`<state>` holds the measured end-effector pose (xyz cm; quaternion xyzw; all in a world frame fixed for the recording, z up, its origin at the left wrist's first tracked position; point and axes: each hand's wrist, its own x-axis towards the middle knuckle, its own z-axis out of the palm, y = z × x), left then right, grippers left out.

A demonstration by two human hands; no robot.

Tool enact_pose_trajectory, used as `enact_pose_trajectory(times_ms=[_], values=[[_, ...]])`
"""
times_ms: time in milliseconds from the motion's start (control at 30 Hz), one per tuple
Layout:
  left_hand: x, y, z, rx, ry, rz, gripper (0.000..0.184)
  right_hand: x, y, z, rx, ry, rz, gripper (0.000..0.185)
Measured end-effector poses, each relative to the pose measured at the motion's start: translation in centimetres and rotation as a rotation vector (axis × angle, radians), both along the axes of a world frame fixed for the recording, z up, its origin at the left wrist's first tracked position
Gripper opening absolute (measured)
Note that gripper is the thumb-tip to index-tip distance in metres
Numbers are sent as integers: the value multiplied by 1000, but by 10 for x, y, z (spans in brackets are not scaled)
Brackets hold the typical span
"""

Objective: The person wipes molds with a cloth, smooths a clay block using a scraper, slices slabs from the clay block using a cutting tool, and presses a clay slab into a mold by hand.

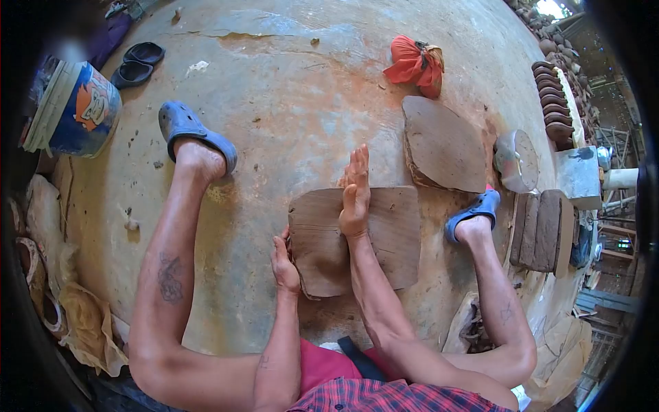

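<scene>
A flat slab of brown clay (pixel 391 237) lies on the floor between my legs. My left hand (pixel 283 264) is at the slab's left edge, fingers apart and touching its side. Over the middle of the slab, my right hand (pixel 355 196) stands on its edge, with the fingers stretched out away from me and nothing held. Beyond the slab to the upper right rests a second clay slab (pixel 446 144), apart from both hands.
A red cloth bundle (pixel 412 65) sits beyond the second slab. On the right are a round tin (pixel 516 161), clay blocks (pixel 539 230) and a grey box (pixel 579 177). A bucket (pixel 86 113) and black sandals (pixel 137 63) are at the upper left.
</scene>
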<state>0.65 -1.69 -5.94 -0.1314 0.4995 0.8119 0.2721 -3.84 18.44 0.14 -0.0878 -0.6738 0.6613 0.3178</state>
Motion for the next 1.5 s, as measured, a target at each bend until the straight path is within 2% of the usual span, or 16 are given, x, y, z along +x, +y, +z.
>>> enact_pose_trajectory(times_ms=[233, 367, 467, 567, 633, 667, 733, 900, 967, 1000, 1100, 1300, 1333, 1400, 1433, 1500], values=[[1, 3, -3, 56, -8, 31, 70, -16, 10, 25, -10, 194, 16, 96], [-5, 10, 16, 70, -25, 78, 69, -19, 9, -5, 17, 65, 11, 95], [1, 4, 0, 26, -6, 37, 69, -25, 7, 9, -34, 71, -3, 94], [1, 8, 7, -33, 11, 50, 71, -25, 8, 29, -55, 156, 24, 93], [7, 2, 5, -58, 30, 24, 73, 2, 8, -16, 104, 12, 40, 92], [4, 1, 1, -54, 37, 16, 73, 5, 18, -32, 299, -85, 69, 90], [1, 9, 7, 16, -10, 79, 72, -1, 33, -23, 514, -159, 91, 89], [5, 9, -3, -25, 79, 96, 68, 10, -2, 39, 46, 110, 31, 82], [5, 7, -1, 25, 52, 90, 67, 31, -13, 19, -78, 138, 24, 81], [5, 8, 1, 44, 62, 96, 66, 43, -6, -13, 273, -43, 0, 84], [5, 7, -9, -16, 86, 102, 67, 27, -41, 4, -189, -43, -19, 92], [8, 7, -8, 143, 38, 111, 70, 26, -73, 61, 231, 121, -130, 92], [5, 6, -5, 171, 37, 120, 70, 24, -80, 42, 231, 127, -146, 92], [-2, 5, 2, 224, -28, 114, 68, 21, -95, -14, 492, -192, -219, 98], [-5, 5, 6, 274, -105, 133, 67, 17, -99, -14, 494, -189, -231, 98], [-28, 2, 11, 168, -47, 66, 58, 16, -104, -17, 433, -187, -312, 102]])
